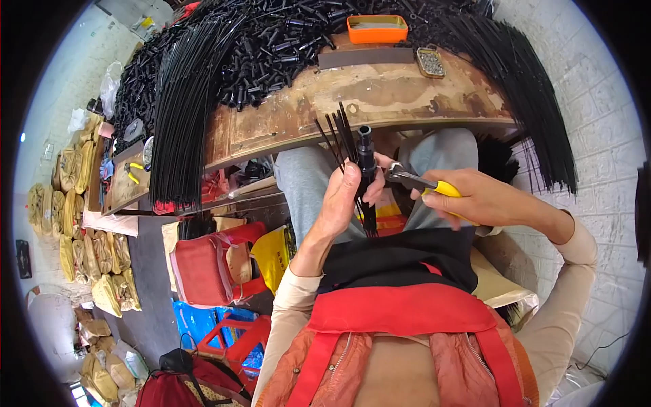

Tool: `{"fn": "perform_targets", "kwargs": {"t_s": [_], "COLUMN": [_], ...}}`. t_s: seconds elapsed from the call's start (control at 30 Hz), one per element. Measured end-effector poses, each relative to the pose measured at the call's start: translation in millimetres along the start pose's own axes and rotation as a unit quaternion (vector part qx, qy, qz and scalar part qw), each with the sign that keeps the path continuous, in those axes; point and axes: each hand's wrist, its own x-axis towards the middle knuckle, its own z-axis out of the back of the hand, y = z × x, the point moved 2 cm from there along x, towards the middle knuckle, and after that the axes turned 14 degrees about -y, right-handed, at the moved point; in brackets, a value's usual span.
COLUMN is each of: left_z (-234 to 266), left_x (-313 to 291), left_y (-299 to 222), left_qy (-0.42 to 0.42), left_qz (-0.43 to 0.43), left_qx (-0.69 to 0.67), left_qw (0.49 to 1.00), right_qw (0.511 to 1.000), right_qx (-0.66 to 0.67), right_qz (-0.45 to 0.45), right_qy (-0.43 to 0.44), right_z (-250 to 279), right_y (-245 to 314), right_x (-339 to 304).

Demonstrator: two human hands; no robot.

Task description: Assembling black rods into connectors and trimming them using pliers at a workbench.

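Note:
My left hand (341,197) is closed around a black tubular fitting (366,150) and several thin black rods (344,129), held upright above my lap. The fitting's hollow end points up, and the rods fan out to its left. In my right hand (485,197) are pliers (446,188) with yellow handles. Their metal jaws reach left to the fitting's side, beside my left fingertips. Whether the jaws grip anything is too small to tell. Both hands are in front of the workbench's near edge.
On the worn wooden workbench (298,112) lie a heap of black tubular fittings (271,57), an orange box (377,29) and a small tray of metal bits (430,62). Long black rod bundles (180,122) overhang its edge. A red chair (203,268) stands left; a white brick wall (597,122) right.

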Motion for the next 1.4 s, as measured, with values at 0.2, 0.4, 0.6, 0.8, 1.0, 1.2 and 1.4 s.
{"fn": "perform_targets", "kwargs": {"t_s": [0.2,0.4,0.6,0.8,1.0,1.2,1.4], "left_z": [-9.2,-5.0,14.8,45.2,38.8,28.3,44.3], "left_x": [3.5,7.4,35.2,3.2,-16.1,12.0,45.8], "left_y": [3.7,0.1,-3.3,-110.1,-141.3,-10.0,149.5], "left_qy": [-0.028,-0.043,-0.178,-0.441,-0.400,-0.374,-0.374], "left_qz": [-0.001,0.009,0.003,-0.218,-0.319,-0.049,0.210], "left_qx": [0.031,0.052,0.041,0.028,-0.167,-0.397,-0.579], "left_qw": [0.999,0.998,0.983,0.870,0.843,0.837,0.693], "right_qw": [0.988,0.977,0.950,0.630,0.931,0.829,0.679], "right_qx": [-0.148,-0.191,-0.145,-0.489,0.105,0.399,0.389], "right_qz": [-0.007,0.083,0.245,0.366,0.340,0.214,0.202], "right_qy": [-0.038,-0.044,-0.130,-0.480,0.080,-0.328,-0.589], "right_z": [16.5,20.5,24.6,37.0,-107.5,-15.5,59.9], "right_y": [22.2,11.5,-41.4,-84.4,-79.3,-138.7,-116.2], "right_x": [2.7,22.6,91.5,131.1,65.9,7.5,-53.0]}}
